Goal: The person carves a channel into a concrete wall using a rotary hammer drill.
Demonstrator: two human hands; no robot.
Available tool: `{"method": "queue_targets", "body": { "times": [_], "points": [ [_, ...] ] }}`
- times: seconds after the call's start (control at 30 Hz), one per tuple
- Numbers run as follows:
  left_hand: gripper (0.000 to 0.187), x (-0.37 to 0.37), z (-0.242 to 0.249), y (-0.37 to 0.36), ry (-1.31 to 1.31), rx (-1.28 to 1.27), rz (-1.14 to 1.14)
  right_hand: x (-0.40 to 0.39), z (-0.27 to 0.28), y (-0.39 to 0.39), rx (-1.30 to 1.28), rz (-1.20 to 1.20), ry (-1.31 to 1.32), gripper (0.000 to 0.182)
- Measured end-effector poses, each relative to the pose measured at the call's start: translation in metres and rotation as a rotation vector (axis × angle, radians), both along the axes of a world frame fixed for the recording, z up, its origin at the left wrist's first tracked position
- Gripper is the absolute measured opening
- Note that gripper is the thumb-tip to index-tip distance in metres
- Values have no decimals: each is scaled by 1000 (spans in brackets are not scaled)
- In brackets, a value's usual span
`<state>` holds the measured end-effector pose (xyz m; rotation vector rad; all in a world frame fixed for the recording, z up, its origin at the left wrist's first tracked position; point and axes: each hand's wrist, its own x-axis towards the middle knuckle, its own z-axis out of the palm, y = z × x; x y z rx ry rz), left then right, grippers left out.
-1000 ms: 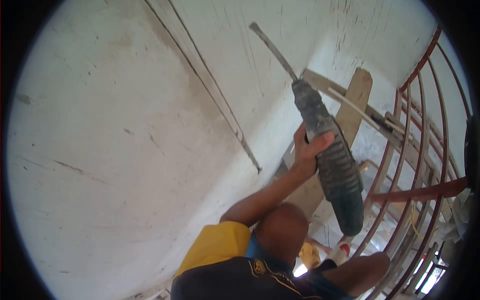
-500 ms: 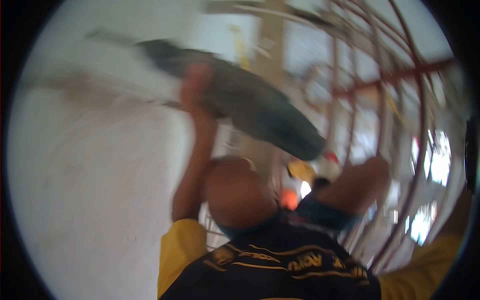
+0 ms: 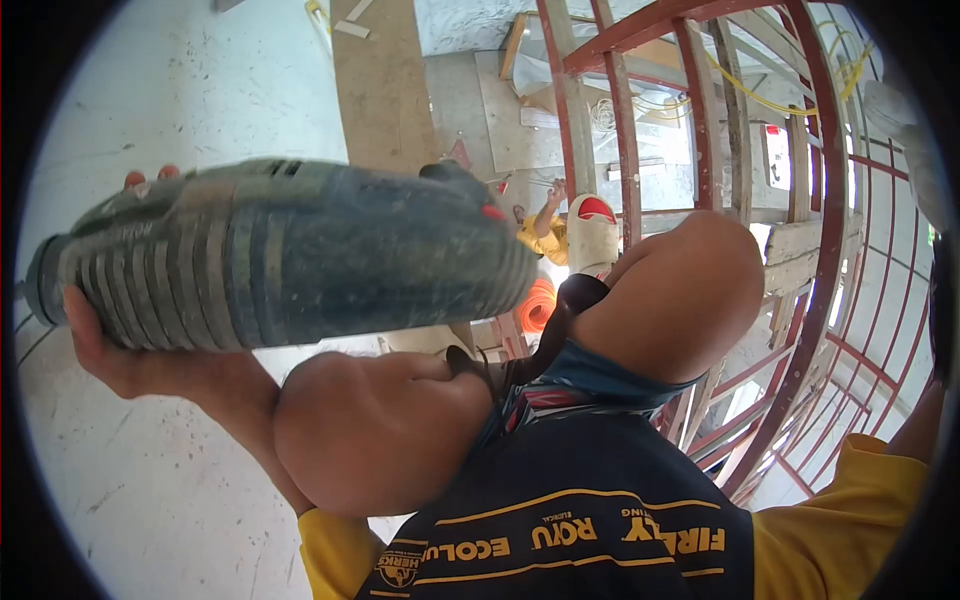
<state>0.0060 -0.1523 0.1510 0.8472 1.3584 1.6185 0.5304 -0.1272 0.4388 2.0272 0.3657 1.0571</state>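
Observation:
My left hand [image 3: 130,360] grips a dusty green hammer drill [image 3: 300,255] near its front end. The thumb lies on the near side and the fingertips show over the far side of the ribbed housing. Held almost level, the drill has its dark nose pointing left toward the white wall and its rear end over my knees. Part of its right end is blurred. My right arm runs out past the right edge, and that hand is outside the picture.
White wall [image 3: 200,480] fills the left side. Red metal bars [image 3: 830,200] rise on the right, with wooden planks [image 3: 800,245] behind. Far below are another person's yellow sleeve [image 3: 543,240] and hand, and an orange coil [image 3: 538,305]. A yellow cable [image 3: 770,105] hangs at upper right.
The hammer drill has come down and left, closer to the camera, and turned from a slant to nearly level. My left hand moved with it, still gripping. The view is sharper.

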Motion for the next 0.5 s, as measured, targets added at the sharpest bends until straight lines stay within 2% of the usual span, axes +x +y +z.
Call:
{"method": "queue_targets", "body": {
  "times": [0.13,0.23,0.5],
  "points": [
    [78,-4,-5,-3,-24,-9,29,13,7,-22,53,-30,-56,31],
    [74,1,-1,-3,-19,17,132,22,12,-38,85,-51,-97,32],
    [71,6,6,-7,19,75,146,34,0,-48,190,-4,-146,35]
  ]
}}
